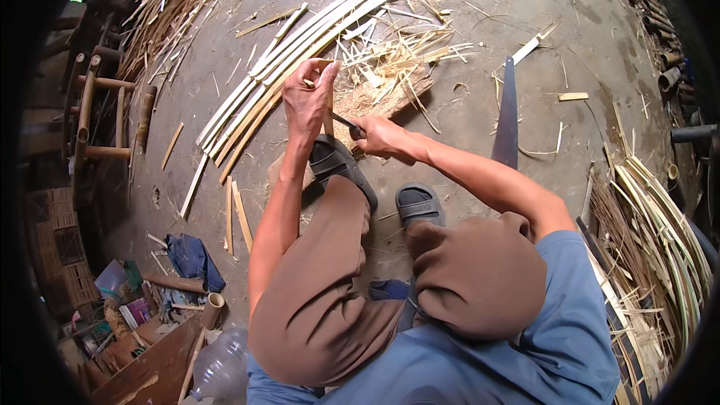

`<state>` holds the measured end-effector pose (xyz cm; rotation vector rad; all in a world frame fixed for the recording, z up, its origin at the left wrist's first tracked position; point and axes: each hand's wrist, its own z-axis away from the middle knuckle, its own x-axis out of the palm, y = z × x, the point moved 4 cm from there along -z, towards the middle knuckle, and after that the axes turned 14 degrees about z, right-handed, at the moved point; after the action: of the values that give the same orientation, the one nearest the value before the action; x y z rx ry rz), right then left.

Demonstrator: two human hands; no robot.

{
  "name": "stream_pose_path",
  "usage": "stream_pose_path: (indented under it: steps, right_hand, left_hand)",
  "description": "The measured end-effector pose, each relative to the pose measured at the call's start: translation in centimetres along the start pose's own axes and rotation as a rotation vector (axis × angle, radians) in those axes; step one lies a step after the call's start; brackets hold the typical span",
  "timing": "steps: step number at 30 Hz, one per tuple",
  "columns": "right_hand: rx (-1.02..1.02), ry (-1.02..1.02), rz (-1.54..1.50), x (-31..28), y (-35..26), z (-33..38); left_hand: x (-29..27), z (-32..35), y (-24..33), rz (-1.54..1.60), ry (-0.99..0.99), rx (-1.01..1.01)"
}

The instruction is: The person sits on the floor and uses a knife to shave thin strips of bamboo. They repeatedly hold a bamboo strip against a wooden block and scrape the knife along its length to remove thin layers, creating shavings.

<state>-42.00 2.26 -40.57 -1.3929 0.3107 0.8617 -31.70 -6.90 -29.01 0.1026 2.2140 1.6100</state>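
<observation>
My left hand (304, 109) is closed around a narrow bamboo strip (328, 121), which stands roughly upright just above my left sandal (341, 165). My right hand (381, 137) grips the handle of a knife (343, 121). Its dark blade points left and meets or nearly meets the strip; the exact contact is too small to tell. Behind the hands lies a rough wooden block (409, 96) with pale shavings (390, 52) heaped over it. Several long split bamboo strips (300, 49) lie side by side beyond my left hand.
A saw blade (508, 116) lies right of my hands. Bundled bamboo strips (660, 225) are at the far right, more (176, 7) at the upper left. A bamboo frame (91, 105), blue cloth (193, 261) and clear plastic bottle (221, 364) stand or lie along the left side.
</observation>
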Motion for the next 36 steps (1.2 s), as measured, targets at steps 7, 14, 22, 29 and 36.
stream_pose_path:
  steps: [7, 14, 22, 29, 36]
  right_hand:
    - [0.137, -0.178, -0.178, 1.2, -1.7, 0.9]
    - [0.011, 0.091, 0.141, 3.0, -0.7, -1.8]
    - [0.104, -0.067, 0.054, 3.4, -1.0, -0.3]
    - [-0.042, 0.110, -0.058, 6.9, -1.0, 0.3]
    - [0.121, 0.040, -0.119, 11.7, -4.3, 3.1]
  left_hand:
    - [-2.9, 1.2, -1.6, 0.168, 0.027, -0.058]
    - [-3.9, 0.4, -1.5, 0.311, 0.107, -0.070]
    - [-3.8, 2.3, -0.7, 0.204, 0.197, -0.023]
    - [-6.8, 4.6, -1.6, 0.181, 0.176, 0.005]
    - [-12.8, 14.5, -2.6, 0.431, 0.339, 0.130]
